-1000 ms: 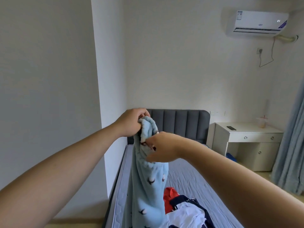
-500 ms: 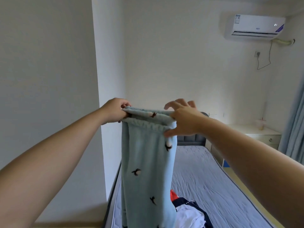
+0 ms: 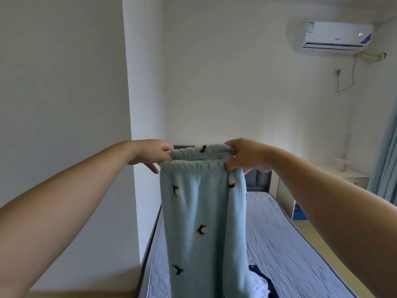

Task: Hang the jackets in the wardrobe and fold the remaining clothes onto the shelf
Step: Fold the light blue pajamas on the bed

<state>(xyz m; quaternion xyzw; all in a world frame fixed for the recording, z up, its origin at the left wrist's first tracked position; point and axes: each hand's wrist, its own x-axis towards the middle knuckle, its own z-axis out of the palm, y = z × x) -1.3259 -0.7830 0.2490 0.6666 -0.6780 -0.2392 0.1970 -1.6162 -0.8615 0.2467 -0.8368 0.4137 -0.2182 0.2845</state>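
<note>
A pair of light blue fleece trousers with small dark bird prints hangs upright in front of me over the bed. My left hand grips the left end of the gathered waistband. My right hand grips the right end, and the waistband is stretched flat between them. The legs drop out of the bottom of the view. Behind the trousers at the bottom, a bit of white and navy clothing lies on the bed.
The bed with a grey quilted mattress runs away from me, a grey headboard at its far end. A white wall corner stands left of it. A white desk and a blue curtain are at the right. An air conditioner hangs high.
My hands have moved apart and pulled the waistband wide and flat. My right hand, with fingers spread half a second ago, now grips the waistband's right end. The view has tilted slightly.
</note>
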